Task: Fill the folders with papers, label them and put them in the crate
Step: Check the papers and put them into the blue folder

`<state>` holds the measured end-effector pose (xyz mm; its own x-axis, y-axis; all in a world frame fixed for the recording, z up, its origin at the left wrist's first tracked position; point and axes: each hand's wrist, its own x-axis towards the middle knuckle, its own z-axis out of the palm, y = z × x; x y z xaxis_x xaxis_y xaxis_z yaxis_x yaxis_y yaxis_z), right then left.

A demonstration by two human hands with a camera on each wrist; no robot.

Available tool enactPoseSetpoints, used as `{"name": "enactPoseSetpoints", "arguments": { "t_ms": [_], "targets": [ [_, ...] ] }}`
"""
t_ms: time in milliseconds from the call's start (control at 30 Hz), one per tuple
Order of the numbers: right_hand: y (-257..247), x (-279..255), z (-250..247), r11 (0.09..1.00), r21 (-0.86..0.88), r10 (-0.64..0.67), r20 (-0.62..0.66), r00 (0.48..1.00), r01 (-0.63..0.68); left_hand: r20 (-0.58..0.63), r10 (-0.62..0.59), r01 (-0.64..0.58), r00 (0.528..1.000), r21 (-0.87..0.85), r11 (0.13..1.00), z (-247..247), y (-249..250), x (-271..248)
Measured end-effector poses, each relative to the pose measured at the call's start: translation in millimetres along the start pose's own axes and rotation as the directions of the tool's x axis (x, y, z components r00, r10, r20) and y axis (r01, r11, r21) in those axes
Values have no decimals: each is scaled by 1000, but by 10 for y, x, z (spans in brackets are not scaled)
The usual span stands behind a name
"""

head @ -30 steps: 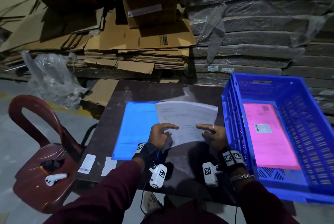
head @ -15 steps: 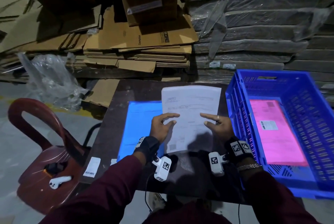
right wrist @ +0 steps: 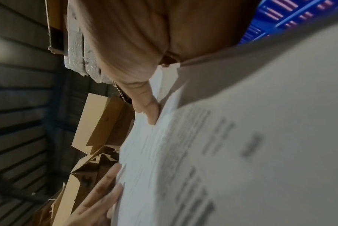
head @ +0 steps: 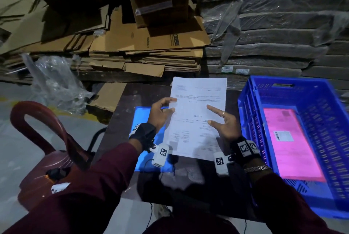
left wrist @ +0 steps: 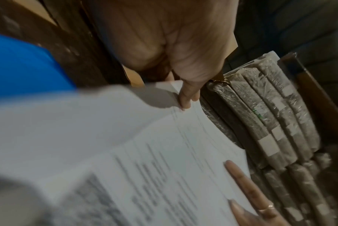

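- White papers (head: 196, 116), printed, now raised off the counter (head: 120, 120) and tilted up toward the head camera; a second ago lying nearly flat over the blue folder (head: 143, 118), half a second ago only partly lifted.
- Long axis of the papers running away from the body, top edge pointing toward the flattened cardboard stack (head: 147, 44), bottom edge nearest the wrists; sheet turned slightly clockwise in the head view.
- Held at both long edges: left hand (head: 160, 114) on the left edge, thumb on the printed face and fingers curled behind; right hand (head: 224, 126) on the right edge, index finger and thumb stretched across the face, remaining fingers behind the sheet.
- Left wrist view: thumb tip (left wrist: 185, 97) pinching the sheet edge, the other hand's fingers (left wrist: 241, 175) lying on the print, one wearing a ring.
- Right wrist view: thumb (right wrist: 148, 107) pressed at the paper edge; text blurred, unreadable.
- Blue folder flat on the dark counter, under and left of the papers, more of it uncovered than earlier at its right side.
- Blue crate (head: 283, 92) just right of the counter, unchanged, with a pink folder (head: 290, 143) lying flat inside, white label (head: 283, 135) on top.
- Red plastic chair (head: 47, 139) on the left, a white earbud case (head: 60, 187) on its seat, as before.
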<state>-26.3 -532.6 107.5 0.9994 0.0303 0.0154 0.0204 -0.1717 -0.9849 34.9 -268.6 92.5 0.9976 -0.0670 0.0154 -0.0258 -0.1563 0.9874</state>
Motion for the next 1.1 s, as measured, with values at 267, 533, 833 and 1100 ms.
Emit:
{"name": "enactPoseSetpoints", "arguments": {
  "t_ms": [267, 533, 833, 1100],
  "targets": [
    [365, 314, -400, 989, -127, 96, 135, 986, -79, -202, -365, 413, 909, 560, 718, 27, -872, -703],
    [531, 455, -577, 984, -165, 97, 225, 969, -61, -197, -376, 386, 906, 749, 539, 374, -1067, -1042],
    [475, 507, -622, 978, -161, 165, 237, 957, -129, -263, -337, 415, 904, 725, 549, 401, -1062, -1042],
    [459, 597, -630, 962, -173, 259, 317, 912, -213, -408, -289, 496, 866, 629, 598, 415, -1068, -1024]
  ]
}}
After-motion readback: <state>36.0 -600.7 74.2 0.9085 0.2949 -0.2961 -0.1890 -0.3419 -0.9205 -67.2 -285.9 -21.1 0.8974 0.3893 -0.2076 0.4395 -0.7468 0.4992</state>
